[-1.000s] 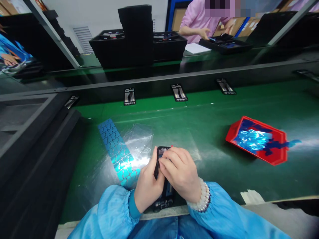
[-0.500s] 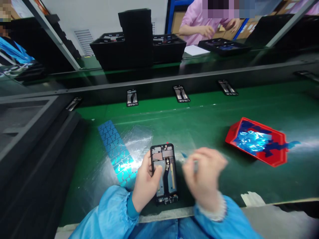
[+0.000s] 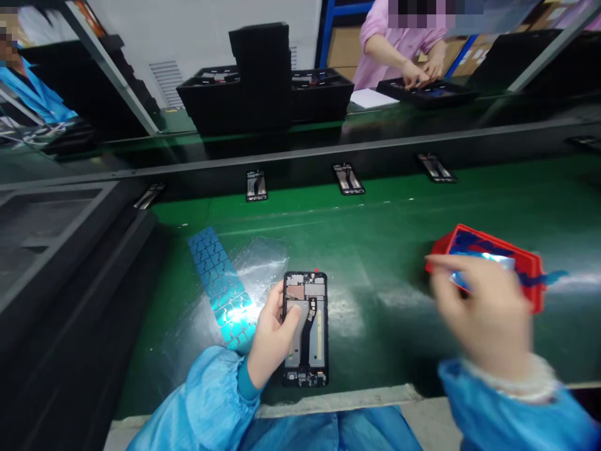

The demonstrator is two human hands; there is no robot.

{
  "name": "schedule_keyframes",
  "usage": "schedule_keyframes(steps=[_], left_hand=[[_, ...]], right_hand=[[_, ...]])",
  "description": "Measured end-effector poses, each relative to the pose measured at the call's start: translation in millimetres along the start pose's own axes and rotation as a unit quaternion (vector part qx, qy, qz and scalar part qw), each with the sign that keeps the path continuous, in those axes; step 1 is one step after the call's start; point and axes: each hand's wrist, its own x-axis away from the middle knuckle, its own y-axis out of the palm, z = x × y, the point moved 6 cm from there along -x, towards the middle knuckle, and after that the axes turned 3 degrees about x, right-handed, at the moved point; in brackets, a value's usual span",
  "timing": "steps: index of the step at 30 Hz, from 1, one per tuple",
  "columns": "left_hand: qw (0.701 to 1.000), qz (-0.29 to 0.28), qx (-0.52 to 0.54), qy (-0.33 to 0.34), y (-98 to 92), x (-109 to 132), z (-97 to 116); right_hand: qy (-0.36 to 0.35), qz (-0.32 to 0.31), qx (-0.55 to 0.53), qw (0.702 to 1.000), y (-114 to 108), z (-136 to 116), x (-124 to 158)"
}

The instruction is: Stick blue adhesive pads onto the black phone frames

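While the left hand (image 3: 268,343) grips an open phone (image 3: 307,329), the right hand (image 3: 483,313) is over a red tray (image 3: 444,245).
The left fingers are clamped on the phone's left side, thumb on its inner face, with the dark ribbon cable (image 3: 305,344) just right of the thumb tip. The right fingers are blurred, so whether they are together or apart, or touching the tray, cannot be told; scraps of blue film (image 3: 474,242) show in the tray just beyond them. Left of the left fingers, a patterned blue strip (image 3: 220,282) and clear plastic (image 3: 267,257) lie on the green surface (image 3: 375,250). Ahead of both hands' fingers, well apart from them, more open phones (image 3: 348,179) lie in a spaced row.
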Motion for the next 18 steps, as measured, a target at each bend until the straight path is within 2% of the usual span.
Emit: schedule_keyframes(steps=[2, 3, 4, 6, 9, 12, 18], left_hand=[[1.0, -0.017, -0.017, 0.007, 1.8, 1.1, -1.1], [0.999, -0.026, -0.025, 0.012, 2.4, 1.9, -2.0], [0.999, -0.033, -0.033, 0.016, 2.7, 2.8, -3.0], [0.998, -0.042, -0.044, 0.023, 2.0, 4.2, -5.3], [0.996, -0.054, -0.054, 0.037, -0.6, 5.0, -4.8], [0.994, -0.069, -0.071, 0.051, -2.3, 5.1, -0.4], [0.993, -0.105, -0.045, 0.022, 5.6, 7.8, -1.1]], right_hand=[[-0.135, -0.063, -0.09, 0.985, 16.9, -65.2, 0.8], [-0.184, -0.085, -0.112, 0.973, 24.4, -89.8, 1.8], [-0.219, -0.108, -0.126, 0.961, 31.9, -108.1, 2.4], [-0.262, -0.132, -0.137, 0.946, 42.5, -127.8, 1.4], [-0.288, -0.154, -0.135, 0.935, 49.1, -131.8, -2.9], [-0.286, -0.15, -0.135, 0.937, 46.6, -128.1, -6.7], [-0.313, -0.188, -0.193, 0.911, 45.2, -128.4, -3.9]])
